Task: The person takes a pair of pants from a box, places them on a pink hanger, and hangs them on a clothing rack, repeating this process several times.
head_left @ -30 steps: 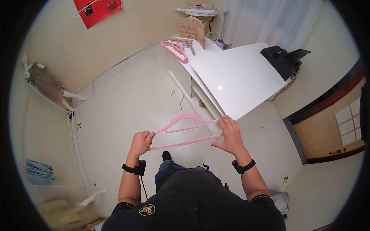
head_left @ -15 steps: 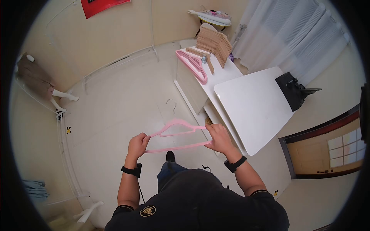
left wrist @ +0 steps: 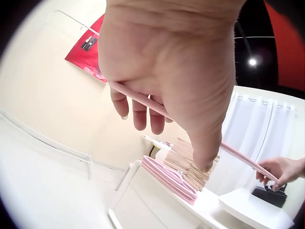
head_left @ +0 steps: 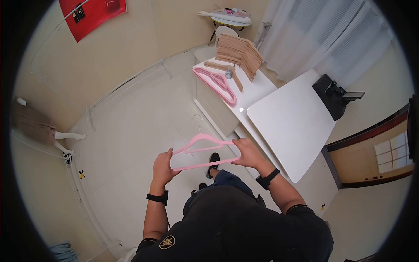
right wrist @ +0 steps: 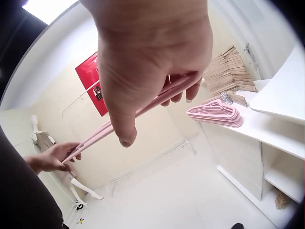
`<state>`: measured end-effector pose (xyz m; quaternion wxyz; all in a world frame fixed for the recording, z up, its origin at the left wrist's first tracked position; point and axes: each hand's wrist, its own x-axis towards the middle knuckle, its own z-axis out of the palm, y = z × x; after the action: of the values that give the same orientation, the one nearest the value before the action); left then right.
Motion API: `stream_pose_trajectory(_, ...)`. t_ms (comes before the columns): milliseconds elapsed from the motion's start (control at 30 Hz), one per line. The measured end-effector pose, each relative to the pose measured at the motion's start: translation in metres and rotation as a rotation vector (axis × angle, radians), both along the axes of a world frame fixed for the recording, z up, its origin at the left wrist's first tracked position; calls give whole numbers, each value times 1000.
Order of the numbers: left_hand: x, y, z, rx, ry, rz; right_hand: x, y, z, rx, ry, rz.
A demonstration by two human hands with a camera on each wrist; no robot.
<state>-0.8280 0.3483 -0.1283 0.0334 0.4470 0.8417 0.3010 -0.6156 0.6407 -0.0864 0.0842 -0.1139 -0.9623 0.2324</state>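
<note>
Slim pink hanger (head_left: 201, 152), silver hook

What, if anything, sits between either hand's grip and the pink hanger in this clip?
Nothing visible does. The left hand holds the left end of the pink hanger and the right hand holds its right end. In both wrist views the fingers and thumb curl directly round the bar, with open air and floor around it.
</note>
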Motion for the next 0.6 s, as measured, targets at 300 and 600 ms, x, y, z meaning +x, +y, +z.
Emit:
stream_pose_trajectory(300,-85,75,13,-126,76,7,-72,75,-56,-136,-4,-43)
stream_pose_trajectory(600,-185,210,14,-203,150,-149,-140,178,-65,-152,-206,-153)
